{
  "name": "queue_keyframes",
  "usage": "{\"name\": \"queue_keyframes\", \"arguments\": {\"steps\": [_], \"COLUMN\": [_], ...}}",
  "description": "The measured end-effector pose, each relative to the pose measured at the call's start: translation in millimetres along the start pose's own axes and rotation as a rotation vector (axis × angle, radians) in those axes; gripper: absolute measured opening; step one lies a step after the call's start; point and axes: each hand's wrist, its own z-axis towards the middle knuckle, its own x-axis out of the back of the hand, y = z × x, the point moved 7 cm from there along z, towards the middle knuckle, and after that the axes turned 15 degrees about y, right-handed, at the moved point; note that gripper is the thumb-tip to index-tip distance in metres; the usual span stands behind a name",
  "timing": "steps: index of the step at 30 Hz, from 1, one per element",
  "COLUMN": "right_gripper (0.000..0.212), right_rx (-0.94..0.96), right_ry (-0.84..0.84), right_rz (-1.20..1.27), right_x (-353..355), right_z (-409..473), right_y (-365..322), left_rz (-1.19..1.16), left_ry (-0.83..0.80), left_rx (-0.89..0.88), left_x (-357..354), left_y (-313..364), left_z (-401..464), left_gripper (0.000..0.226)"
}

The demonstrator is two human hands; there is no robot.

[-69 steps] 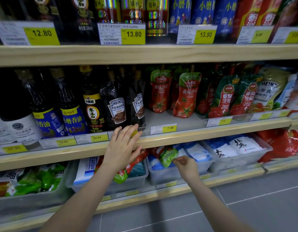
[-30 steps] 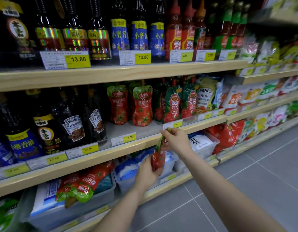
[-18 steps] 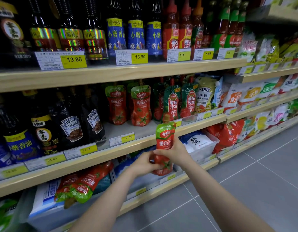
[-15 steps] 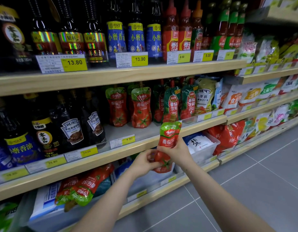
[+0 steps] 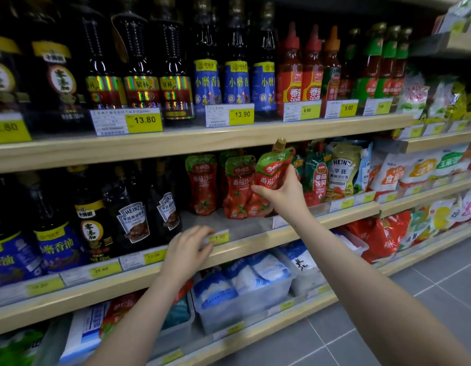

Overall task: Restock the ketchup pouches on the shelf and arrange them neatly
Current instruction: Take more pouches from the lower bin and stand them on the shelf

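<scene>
My right hand grips a red ketchup pouch with a green top and a gold cap, tilted right, at the middle shelf. Its base touches a standing pouch; a third pouch stands to the left of that one. My left hand rests flat on the shelf's front edge beside the 7.90 price tag, holding nothing. More red and green pouches lie in a clear bin on the bottom shelf, partly hidden by my left arm.
Dark Heinz bottles stand left of the pouches; green-topped ketchup pouches and a Heinz dressing pouch stand to the right. Bottles fill the top shelf. Clear bins of white bags sit below. Grey tiled floor lies at the right.
My right hand lifted the pouch from in front of the shelf edge up onto the middle shelf beside the standing pouches. My left hand let go of it and dropped onto the shelf edge.
</scene>
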Motion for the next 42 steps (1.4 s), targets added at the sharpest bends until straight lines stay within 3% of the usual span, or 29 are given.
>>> {"name": "queue_keyframes", "arguments": {"steps": [4,10,21,29,37,42], "right_gripper": [0.061,0.068,0.067,0.075,0.029,0.023], "right_rx": [0.026,-0.119,-0.201,0.001,0.078,0.021], "right_ry": [-0.006,-0.042,-0.071,0.019,-0.307,-0.460], "right_rz": [-0.078,-0.193,-0.242,-0.267,-0.142,-0.148], "right_x": [-24,-42,-51,-32,-87,-129], "right_z": [0,7,3,-31,-138,-189], "right_y": [23,69,85,47,34,42], "left_rz": [0.028,0.027,0.037,0.104,0.213,0.178], "left_ry": [0.057,0.050,0.056,-0.057,0.055,-0.007], "left_rx": [-0.035,-0.059,-0.035,-0.186,-0.126,-0.207], "left_x": [0,-2,-6,11,80,92], "left_y": [1,0,-3,-12,-71,-70], "left_z": [2,-1,-2,-15,-62,-63], "left_gripper": [0.011,0.011,0.012,0.041,0.043,0.040]}}
